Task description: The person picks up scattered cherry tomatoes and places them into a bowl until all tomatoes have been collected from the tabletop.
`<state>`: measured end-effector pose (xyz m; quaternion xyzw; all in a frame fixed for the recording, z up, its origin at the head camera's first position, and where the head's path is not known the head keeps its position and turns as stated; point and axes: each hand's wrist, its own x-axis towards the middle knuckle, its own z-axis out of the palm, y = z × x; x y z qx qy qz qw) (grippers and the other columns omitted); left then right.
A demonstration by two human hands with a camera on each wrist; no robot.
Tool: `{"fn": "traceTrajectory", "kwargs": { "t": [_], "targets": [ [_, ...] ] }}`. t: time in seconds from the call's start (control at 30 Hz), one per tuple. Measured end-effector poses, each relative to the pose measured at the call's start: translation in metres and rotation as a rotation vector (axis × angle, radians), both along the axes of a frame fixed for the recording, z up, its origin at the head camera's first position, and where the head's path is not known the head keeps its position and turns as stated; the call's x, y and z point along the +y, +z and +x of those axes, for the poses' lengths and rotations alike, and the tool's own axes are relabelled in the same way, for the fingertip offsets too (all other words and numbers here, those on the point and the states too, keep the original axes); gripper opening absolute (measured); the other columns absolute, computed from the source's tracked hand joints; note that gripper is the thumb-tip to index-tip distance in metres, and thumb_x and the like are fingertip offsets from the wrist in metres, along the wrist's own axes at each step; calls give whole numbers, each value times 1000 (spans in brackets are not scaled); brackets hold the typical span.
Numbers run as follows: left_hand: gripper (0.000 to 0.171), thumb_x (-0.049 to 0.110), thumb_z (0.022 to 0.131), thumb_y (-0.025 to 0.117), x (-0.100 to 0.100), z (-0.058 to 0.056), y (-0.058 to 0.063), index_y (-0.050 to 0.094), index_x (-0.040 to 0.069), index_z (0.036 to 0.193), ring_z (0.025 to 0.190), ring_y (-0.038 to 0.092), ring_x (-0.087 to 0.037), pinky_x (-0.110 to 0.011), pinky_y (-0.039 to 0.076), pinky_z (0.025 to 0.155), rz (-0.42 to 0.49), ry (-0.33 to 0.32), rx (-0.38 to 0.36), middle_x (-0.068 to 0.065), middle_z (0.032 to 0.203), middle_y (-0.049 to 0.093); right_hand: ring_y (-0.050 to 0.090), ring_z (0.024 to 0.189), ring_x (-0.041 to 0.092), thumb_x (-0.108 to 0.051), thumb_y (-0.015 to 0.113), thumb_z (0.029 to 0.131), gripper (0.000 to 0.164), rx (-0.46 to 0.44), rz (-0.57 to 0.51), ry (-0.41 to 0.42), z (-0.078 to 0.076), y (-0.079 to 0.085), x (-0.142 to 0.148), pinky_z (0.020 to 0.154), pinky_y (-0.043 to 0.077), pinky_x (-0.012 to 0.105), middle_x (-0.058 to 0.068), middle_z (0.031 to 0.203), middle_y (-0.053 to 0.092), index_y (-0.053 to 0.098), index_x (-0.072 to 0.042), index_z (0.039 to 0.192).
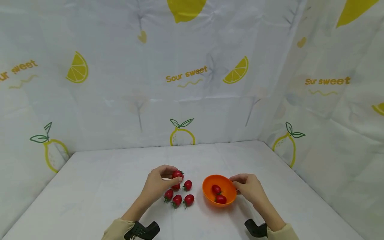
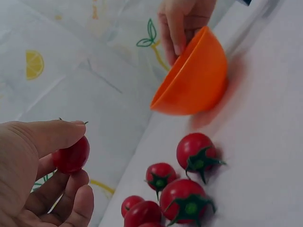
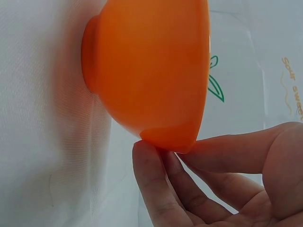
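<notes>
My left hand pinches a red cherry tomato between thumb and fingers, held up above the tabletop. Below and beside that hand lie several more cherry tomatoes with green stems, grouped to the left of an orange bowl. Two cherry tomatoes rest inside the bowl. At the bowl's right side, my right hand pinches the rim, thumb at the edge and fingers against the outer wall. In the right wrist view the bowl's inside is hidden.
A white cloth covers the table. Behind it and on the sides hang white sheets printed with lemons and lettering. A dark strap device sits at the left wrist, another dark device at the right.
</notes>
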<state>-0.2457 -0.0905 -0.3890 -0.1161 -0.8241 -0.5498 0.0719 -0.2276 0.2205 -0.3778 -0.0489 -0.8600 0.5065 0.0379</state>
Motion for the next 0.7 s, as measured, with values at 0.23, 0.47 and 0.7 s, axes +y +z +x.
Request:
{"fn": "traceTrajectory", "kwargs": {
  "t": [0.23,0.47,0.7],
  "targets": [
    [35,30,83,81,27,8,9,69,13,111,91,62,-18,-31,54,76,46,-108,9,2,98,67,66,80,24,-1,59,93,18,2,-1,2,0,-1,1,70,58,38,15,98,69,70,7,104],
    [34,34,84,80,53,12,6,68,15,110,92,61,-17,-33,52,81,90,-195,-3,6,98,67,66,81,24,-1,59,93,18,-2,8,-5,2,0,1,71,58,39,15,99,69,70,7,104],
    [34,34,83,81,70,14,2,68,16,109,92,60,-15,-30,52,78,82,-200,-21,7,97,65,65,82,24,-1,60,93,16,4,10,1,0,0,1,70,58,38,14,100,69,70,6,103]
  ]
}}
